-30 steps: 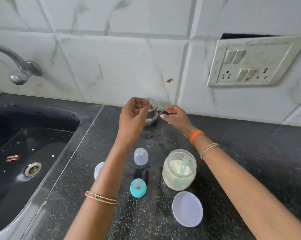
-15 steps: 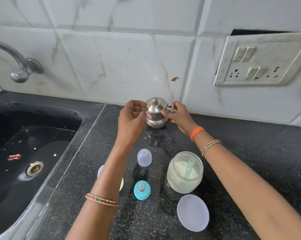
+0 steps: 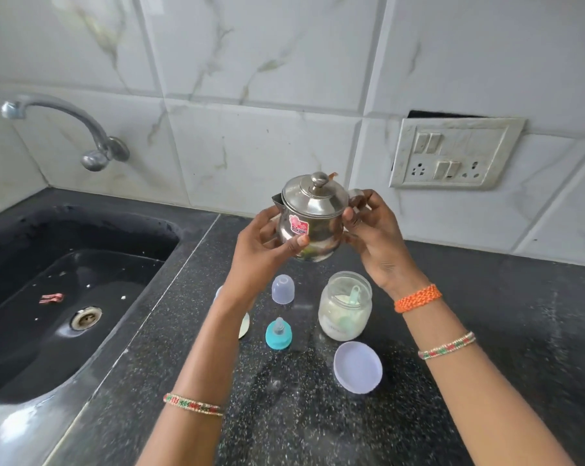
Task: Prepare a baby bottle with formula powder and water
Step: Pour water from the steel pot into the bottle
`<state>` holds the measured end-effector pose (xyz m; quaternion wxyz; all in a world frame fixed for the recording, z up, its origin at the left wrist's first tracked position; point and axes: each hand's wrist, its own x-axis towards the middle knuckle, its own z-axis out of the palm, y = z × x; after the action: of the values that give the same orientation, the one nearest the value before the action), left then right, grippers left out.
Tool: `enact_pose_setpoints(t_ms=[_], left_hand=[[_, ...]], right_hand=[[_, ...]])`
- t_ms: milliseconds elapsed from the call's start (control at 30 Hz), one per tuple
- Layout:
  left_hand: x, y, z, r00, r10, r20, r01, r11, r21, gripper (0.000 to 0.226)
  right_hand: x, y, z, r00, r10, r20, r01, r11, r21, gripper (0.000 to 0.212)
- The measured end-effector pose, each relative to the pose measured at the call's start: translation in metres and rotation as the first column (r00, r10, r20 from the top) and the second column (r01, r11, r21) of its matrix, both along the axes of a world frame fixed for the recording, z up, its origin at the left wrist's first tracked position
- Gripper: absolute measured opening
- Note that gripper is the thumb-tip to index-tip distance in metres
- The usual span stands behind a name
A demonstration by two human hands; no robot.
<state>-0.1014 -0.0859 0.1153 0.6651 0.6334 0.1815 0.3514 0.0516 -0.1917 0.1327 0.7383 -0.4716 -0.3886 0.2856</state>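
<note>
A small steel kettle (image 3: 313, 213) with its lid on hangs above the black counter (image 3: 486, 331), held between both hands. My left hand (image 3: 262, 245) cups its left side and my right hand (image 3: 373, 230) grips the handle side. Below stand an open jar of formula powder (image 3: 344, 309) with a green scoop inside, a clear bottle cap (image 3: 282, 289), and a teal nipple ring (image 3: 278, 334). The baby bottle (image 3: 245, 326) lies mostly hidden behind my left forearm.
The jar's round lid (image 3: 358, 366) lies flat on the counter in front of the jar. A black sink (image 3: 48, 314) with a tap (image 3: 92, 142) takes up the left. A switch plate (image 3: 452, 153) sits on the tiled wall at right.
The kettle has been lifted off the counter by the back wall and brought up and toward me. Both hands now hold it; before, the left hand was only near its lid.
</note>
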Motion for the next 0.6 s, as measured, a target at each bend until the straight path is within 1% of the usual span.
enact_pose_setpoints(t_ms=[100,200,267,300,333,367,400,433,467,500,533,600], left_hand=[[-0.019,-0.012,-0.006,0.998,-0.057,0.022,0.059,0.996,-0.065,0.058],[-0.035,-0.02,-0.014,0.992,-0.111,-0.054,0.11,0.994,-0.022,0.054],[-0.05,-0.018,-0.023,0.991,-0.093,-0.097,0.097,0.995,0.03,0.054],[-0.058,-0.016,-0.029,0.991,-0.039,-0.127,0.052,0.994,0.094,0.056],[-0.068,-0.013,-0.038,0.983,0.07,-0.168,-0.038,0.981,0.19,0.055],[-0.078,-0.009,-0.049,0.959,0.208,-0.193,-0.147,0.946,0.288,0.051],[-0.088,-0.007,-0.06,0.918,0.349,-0.188,-0.263,0.891,0.37,0.044],[-0.096,-0.005,-0.073,0.87,0.466,-0.16,-0.37,0.833,0.412,0.038],[-0.102,-0.003,-0.086,0.827,0.546,-0.133,-0.452,0.787,0.419,0.035],[-0.107,0.0,-0.1,0.795,0.592,-0.131,-0.501,0.764,0.407,0.038],[-0.109,0.004,-0.112,0.782,0.599,-0.171,-0.505,0.771,0.388,0.044],[-0.107,0.013,-0.133,0.787,0.523,-0.327,-0.408,0.839,0.36,0.06]], right_hand=[[-0.023,-0.002,-0.01,0.997,0.014,-0.074,-0.006,0.995,0.097,0.046],[-0.041,0.001,-0.021,0.982,0.002,-0.189,0.03,0.986,0.166,0.051],[-0.052,0.002,-0.031,0.973,-0.035,-0.229,0.071,0.986,0.148,0.05],[-0.055,0.002,-0.037,0.97,-0.051,-0.239,0.084,0.988,0.128,0.043],[-0.059,0.003,-0.042,0.97,-0.059,-0.237,0.087,0.99,0.109,0.033],[-0.062,0.005,-0.046,0.972,-0.057,-0.228,0.081,0.992,0.097,0.028],[-0.063,0.007,-0.05,0.975,-0.053,-0.215,0.073,0.994,0.087,0.029],[-0.063,0.01,-0.053,0.978,-0.054,-0.203,0.069,0.995,0.07,0.034],[-0.063,0.011,-0.054,0.981,-0.061,-0.186,0.072,0.996,0.055,0.04],[-0.061,0.014,-0.057,0.984,-0.066,-0.164,0.073,0.997,0.039,0.046],[-0.06,0.017,-0.059,0.989,-0.062,-0.134,0.066,0.998,0.024,0.049],[-0.058,0.021,-0.063,0.995,-0.051,-0.083,0.049,0.999,-0.023,0.047]])
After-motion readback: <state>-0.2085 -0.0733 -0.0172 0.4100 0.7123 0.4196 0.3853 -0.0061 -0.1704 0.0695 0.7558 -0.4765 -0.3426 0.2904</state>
